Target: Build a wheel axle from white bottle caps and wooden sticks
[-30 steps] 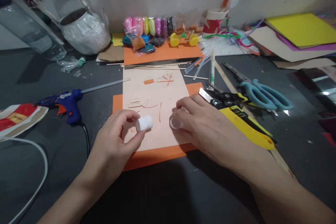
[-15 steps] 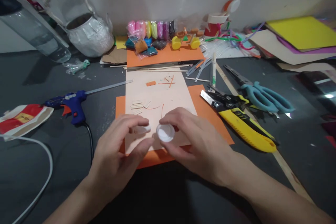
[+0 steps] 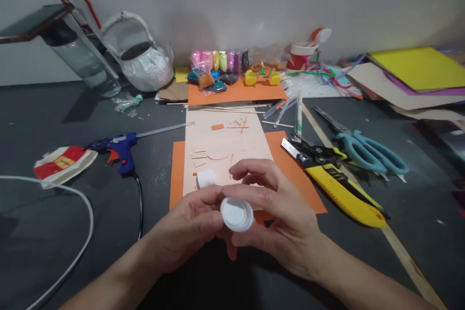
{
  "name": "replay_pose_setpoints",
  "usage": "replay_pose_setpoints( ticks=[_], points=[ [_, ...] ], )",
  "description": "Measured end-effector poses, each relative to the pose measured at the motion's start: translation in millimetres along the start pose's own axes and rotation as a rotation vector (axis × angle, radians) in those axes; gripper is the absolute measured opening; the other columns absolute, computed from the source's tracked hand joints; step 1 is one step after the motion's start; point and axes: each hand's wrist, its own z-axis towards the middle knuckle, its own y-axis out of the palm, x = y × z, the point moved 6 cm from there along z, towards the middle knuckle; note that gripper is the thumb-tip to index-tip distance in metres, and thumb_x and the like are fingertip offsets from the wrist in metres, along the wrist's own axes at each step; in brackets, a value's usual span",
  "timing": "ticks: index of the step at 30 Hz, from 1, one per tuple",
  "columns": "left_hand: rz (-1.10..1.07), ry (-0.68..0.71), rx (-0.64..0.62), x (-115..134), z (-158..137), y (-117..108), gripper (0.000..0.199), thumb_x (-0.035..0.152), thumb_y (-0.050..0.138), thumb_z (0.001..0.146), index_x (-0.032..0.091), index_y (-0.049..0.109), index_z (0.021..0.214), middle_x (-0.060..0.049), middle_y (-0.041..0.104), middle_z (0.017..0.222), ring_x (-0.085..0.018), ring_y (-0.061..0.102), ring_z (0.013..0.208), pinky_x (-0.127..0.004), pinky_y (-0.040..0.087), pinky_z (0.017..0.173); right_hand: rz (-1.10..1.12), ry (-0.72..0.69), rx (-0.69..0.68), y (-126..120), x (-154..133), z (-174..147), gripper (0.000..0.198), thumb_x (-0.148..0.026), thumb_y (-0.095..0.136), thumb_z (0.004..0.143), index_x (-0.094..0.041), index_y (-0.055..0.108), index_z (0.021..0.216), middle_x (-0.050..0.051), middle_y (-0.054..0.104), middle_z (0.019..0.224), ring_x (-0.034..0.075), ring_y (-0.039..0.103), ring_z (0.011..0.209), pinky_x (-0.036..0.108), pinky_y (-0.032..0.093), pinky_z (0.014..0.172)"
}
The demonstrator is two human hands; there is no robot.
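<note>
A small round white cap [image 3: 237,214], its recessed side facing me, is held low over the near edge of the sheets. My right hand [image 3: 279,213] grips it from the right between thumb and fingers. From the left, my left hand [image 3: 194,225] pinches its edge with thumb and forefinger. Just beyond my left fingers, a short white cylinder-like piece [image 3: 206,178] rests on the pale paper [image 3: 232,143]. Tiny cut sticks [image 3: 199,156] and thin orange strips [image 3: 238,127] lie farther up that paper.
A blue glue gun [image 3: 125,152] with its cord lies left, near a torn red-and-white cup piece [image 3: 65,162]. On the right are a yellow cutter [image 3: 345,196] and blue-handled scissors [image 3: 370,150]. Behind stand a silver basket [image 3: 147,68], a water bottle [image 3: 85,63] and clay packs [image 3: 221,60].
The white piece from my left hand now lies on the paper. My left hand has come over to the cap in my right hand, and both hands sit lower in view.
</note>
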Motion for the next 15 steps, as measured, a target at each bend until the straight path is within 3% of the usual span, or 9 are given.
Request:
replay_pose_setpoints(
  ticks=[3, 6, 10, 12, 15],
  points=[
    [0.000, 0.031, 0.008, -3.0, 2.8, -1.6, 0.027, 0.028, 0.077, 0.084, 0.015, 0.072, 0.107, -0.005, 0.067, 0.089, -0.011, 0.063, 0.073, -0.020, 0.055, 0.063, 0.049, 0.027, -0.072, 6.2, 1.8, 0.3, 0.032, -0.045, 0.058, 0.101, -0.032, 0.062, 0.130, 0.003, 0.053, 0.126, 0.013, 0.054, 0.119, 0.020, 0.049, 0.097],
    [0.036, 0.100, 0.056, 2.9, 4.5, -4.4, 0.032, 0.035, 0.082, 0.077, 0.018, 0.069, 0.100, -0.003, 0.068, 0.083, -0.012, 0.064, 0.068, -0.021, 0.053, 0.058, 0.066, 0.038, -0.094, 9.7, 4.1, -1.8, 0.038, -0.045, 0.060, 0.100, -0.034, 0.059, 0.136, 0.004, 0.056, 0.131, 0.016, 0.055, 0.124, 0.021, 0.049, 0.102],
    [0.123, 0.264, 0.141, 23.2, -3.0, -1.6, 0.033, 0.035, 0.084, 0.076, 0.017, 0.067, 0.098, -0.001, 0.067, 0.077, -0.011, 0.063, 0.067, -0.021, 0.051, 0.062, 0.145, 0.232, 0.069, -1.2, 19.3, -1.3, 0.032, -0.046, 0.053, 0.103, -0.035, 0.060, 0.133, 0.004, 0.066, 0.123, 0.016, 0.068, 0.104, 0.023, 0.058, 0.088],
    [0.310, 0.435, 0.195, 38.2, -12.5, 3.1, 0.029, 0.026, 0.084, 0.076, 0.018, 0.067, 0.099, -0.003, 0.069, 0.087, -0.011, 0.063, 0.075, -0.022, 0.052, 0.072, 0.130, 0.351, 0.154, -7.9, 27.9, 2.9, 0.025, -0.043, 0.058, 0.100, -0.033, 0.066, 0.122, 0.003, 0.071, 0.111, 0.015, 0.071, 0.092, 0.022, 0.060, 0.079],
    [0.870, 0.884, 0.200, 59.6, -34.9, 25.1, 0.034, 0.026, 0.080, 0.079, 0.020, 0.066, 0.109, -0.009, 0.071, 0.097, -0.019, 0.067, 0.084, -0.031, 0.056, 0.079, 0.124, 0.438, 0.061, 0.7, 32.2, 22.1, 0.029, -0.049, 0.068, 0.092, -0.025, 0.070, 0.108, 0.006, 0.074, 0.098, 0.020, 0.072, 0.087, 0.026, 0.061, 0.074]
  ],
)
